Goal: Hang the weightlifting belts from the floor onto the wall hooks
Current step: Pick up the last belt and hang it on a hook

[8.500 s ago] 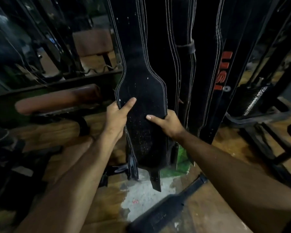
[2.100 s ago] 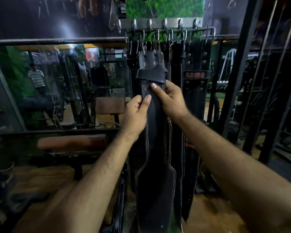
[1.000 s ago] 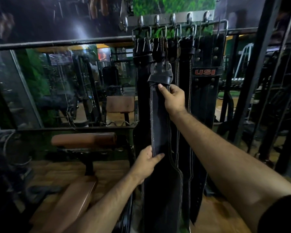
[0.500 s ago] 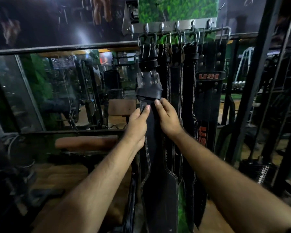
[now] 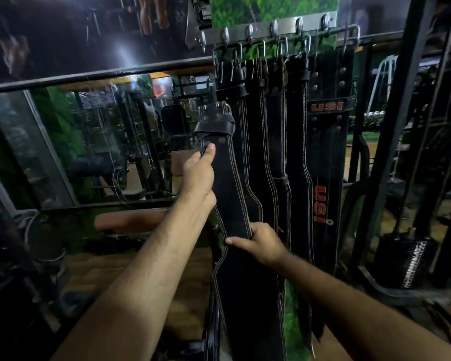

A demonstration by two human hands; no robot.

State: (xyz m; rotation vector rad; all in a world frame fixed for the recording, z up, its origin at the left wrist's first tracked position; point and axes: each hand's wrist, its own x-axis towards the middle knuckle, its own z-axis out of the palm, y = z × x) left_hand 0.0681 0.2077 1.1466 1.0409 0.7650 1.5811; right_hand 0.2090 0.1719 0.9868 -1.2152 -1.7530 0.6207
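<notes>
A black belt [image 5: 227,183] with pale stitching hangs upright in front of the person, its buckle end near a row of metal hooks [image 5: 274,29] on a steel strip above; whether the buckle is caught on a hook cannot be told. The left hand [image 5: 197,175] grips the belt's left edge just below the folded leather loop, thumb pressed flat on the front face. The right hand [image 5: 261,243] holds the belt lower down, where it starts to widen, fingers curled round the right edge and thumb lying across the front.

Just to the right, several more black belts [image 5: 279,142] hang side by side from the hooks, edges touching or overlapping, so there is little free space on that side. The farthest right one, a belt with red letters [image 5: 323,162], hangs beside a black steel post [image 5: 391,142].

To the left of the held belt the wall is a mirror [image 5: 94,142] under a dark horizontal rail [image 5: 97,76], and the space there is open. Below the mirror a brown padded bench [image 5: 130,220] stands near the left forearm. The bottom of the belt widens and hangs down between the two arms, above the wooden floor [image 5: 94,269].
</notes>
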